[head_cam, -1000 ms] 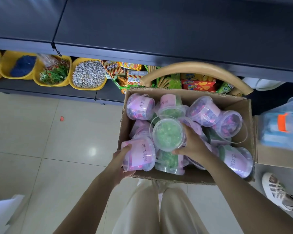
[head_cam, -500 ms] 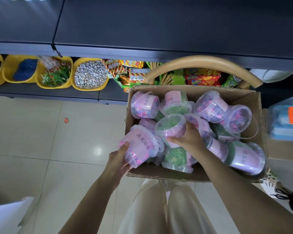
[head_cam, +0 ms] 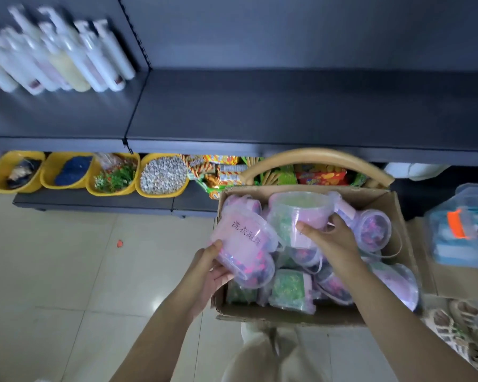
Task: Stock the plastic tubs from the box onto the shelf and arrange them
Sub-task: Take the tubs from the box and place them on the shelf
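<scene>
Fingers [head_cam: 222, 274] of the left hand [head_cam: 210, 268] curl under a pink-labelled tub [head_cam: 246, 244], thumb on its upper side. The tub is held tilted over the near-left corner of the cardboard box [head_cam: 287, 317], label facing up, lifted off the pile and partly past the box's left wall. Over the box's middle, the right hand [head_cam: 335, 242] grips a green-filled tub [head_cam: 298, 213] from the side, fingers wrapped across its pink label; this tub sits roughly upright, lid uppermost. Judgement: one tub per hand lets two go up in a single trip, and side grips leave the bases free for setting down flat. Remaining tubs [head_cam: 373, 230] lie jumbled on their sides across the box's middle and right, so most of the stocking is not yet done. Beyond the box, left to right: blurred white bottles [head_cam: 55, 56] stand well to the far left, and the dark shelf [head_cam: 287, 106] runs directly behind the box, with none of the tubs seen on it. Judgement: that stretch is the likely target. Risk: a thin loop handle [head_cam: 397, 244] at the box's right could snag neighbouring tubs during lift-out.
</scene>
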Available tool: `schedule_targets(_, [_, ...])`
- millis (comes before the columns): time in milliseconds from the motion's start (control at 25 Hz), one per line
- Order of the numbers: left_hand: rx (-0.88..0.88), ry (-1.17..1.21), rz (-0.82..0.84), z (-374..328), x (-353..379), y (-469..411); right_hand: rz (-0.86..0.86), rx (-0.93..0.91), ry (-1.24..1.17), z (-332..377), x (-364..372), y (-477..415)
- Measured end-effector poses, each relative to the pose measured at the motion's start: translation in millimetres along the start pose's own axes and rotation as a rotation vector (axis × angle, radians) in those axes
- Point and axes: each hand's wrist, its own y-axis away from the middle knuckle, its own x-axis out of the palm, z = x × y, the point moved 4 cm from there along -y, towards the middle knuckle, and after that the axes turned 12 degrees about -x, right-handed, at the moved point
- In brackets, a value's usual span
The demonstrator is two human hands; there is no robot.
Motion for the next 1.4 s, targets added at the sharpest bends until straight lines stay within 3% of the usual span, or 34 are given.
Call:
schedule_targets(440, [0.567,0.105,0.108,-110,108,142,-0.011,-0.467,-0.26,225,-75,27])
schedule_targets(760, [0.837,0.089,0.118,-167,139,241,0.032,-0.643,-0.364,332,-89,61])
schedule_targets(1120, [0.896,-0.043,0.067,-288,104,257,-0.015,-0.747,-0.321,432,-21,10])
schedule_targets(1400, [1.169,-0.31,-0.123,-455,66,230,-0.147,-0.738,-0.26,510,70,-99])
